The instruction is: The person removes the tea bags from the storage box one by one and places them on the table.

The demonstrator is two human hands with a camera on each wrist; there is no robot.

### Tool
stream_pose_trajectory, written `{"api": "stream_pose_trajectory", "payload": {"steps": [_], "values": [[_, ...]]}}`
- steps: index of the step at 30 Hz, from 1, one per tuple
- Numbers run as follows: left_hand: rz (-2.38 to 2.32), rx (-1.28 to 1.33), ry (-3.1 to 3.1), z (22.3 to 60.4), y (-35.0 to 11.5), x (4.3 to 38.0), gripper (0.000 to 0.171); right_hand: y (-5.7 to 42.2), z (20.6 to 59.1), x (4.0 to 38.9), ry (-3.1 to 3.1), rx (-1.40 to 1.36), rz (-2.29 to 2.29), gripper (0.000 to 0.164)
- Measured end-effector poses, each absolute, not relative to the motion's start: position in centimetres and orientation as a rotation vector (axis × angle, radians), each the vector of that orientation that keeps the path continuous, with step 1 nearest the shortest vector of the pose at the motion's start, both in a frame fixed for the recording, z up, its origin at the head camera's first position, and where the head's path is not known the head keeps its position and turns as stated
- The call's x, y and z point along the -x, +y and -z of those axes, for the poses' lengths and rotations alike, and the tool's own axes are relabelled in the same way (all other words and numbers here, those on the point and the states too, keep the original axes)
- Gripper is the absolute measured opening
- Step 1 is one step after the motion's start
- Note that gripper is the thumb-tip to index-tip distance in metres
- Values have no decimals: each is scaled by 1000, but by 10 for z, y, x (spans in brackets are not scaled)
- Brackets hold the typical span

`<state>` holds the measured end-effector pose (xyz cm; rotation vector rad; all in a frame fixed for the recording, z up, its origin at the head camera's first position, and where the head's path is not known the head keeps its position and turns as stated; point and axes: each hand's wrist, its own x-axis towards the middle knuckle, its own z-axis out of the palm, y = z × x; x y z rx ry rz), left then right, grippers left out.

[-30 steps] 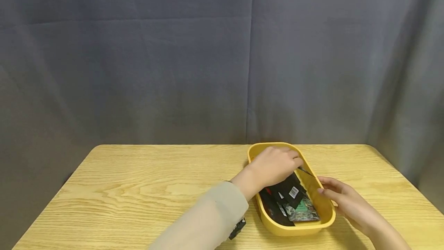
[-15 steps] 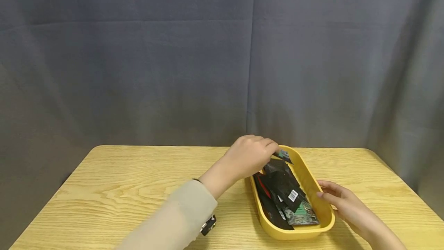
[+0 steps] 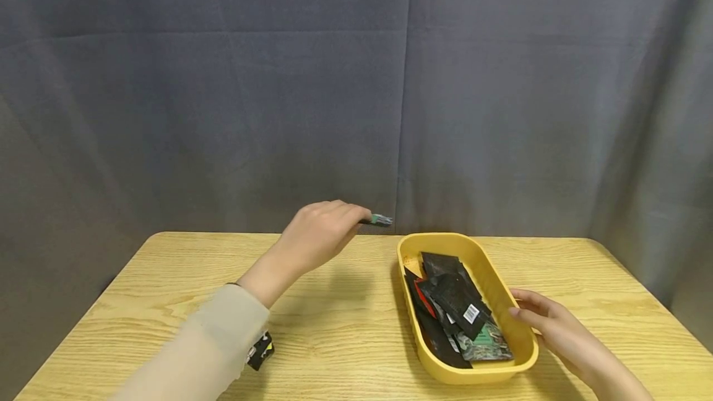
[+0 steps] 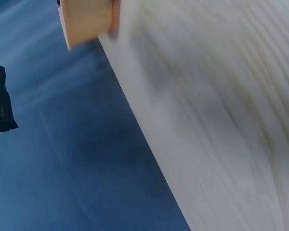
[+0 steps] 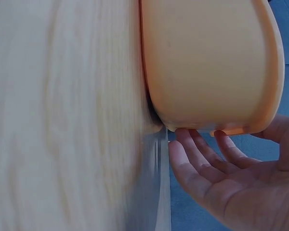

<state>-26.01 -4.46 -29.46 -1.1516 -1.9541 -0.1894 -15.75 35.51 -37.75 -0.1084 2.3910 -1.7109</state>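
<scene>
My left hand (image 3: 323,232) pinches a small flat packet (image 3: 381,220), black with green print, raised over the table left of the yellow bin. In the left wrist view only the dark back of the packet (image 4: 0,101) and a bit of fingertip show. The yellow bin (image 3: 504,286) holds several black packets (image 3: 453,299) in a loose pile, one with a white barcode label. A green-patterned packet (image 3: 486,346) lies at the bin's near end. My right hand (image 3: 562,327) holds the bin's right side, thumb over the rim, fingertips against the outer wall (image 5: 207,67).
The bin stands on the right half of a light wooden table (image 3: 345,351). Behind the table hangs a grey curtain (image 3: 278,110). A small black device (image 3: 260,351) shows beneath my left sleeve.
My left hand has lifted the packet out of the bin and carried it left and up. The right hand stays at the bin, which has hardly moved.
</scene>
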Motion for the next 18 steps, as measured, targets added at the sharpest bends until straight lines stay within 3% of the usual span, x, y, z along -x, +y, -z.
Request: {"api": "stream_pose_trajectory", "payload": {"steps": [7,18], "values": [[148,1118,-1992,295,-88,268,25,356,377,158,2377,124,1710,57],[232,940,-2244,315,-142,275,19,358,378,154,2375,105,1736,54]]}}
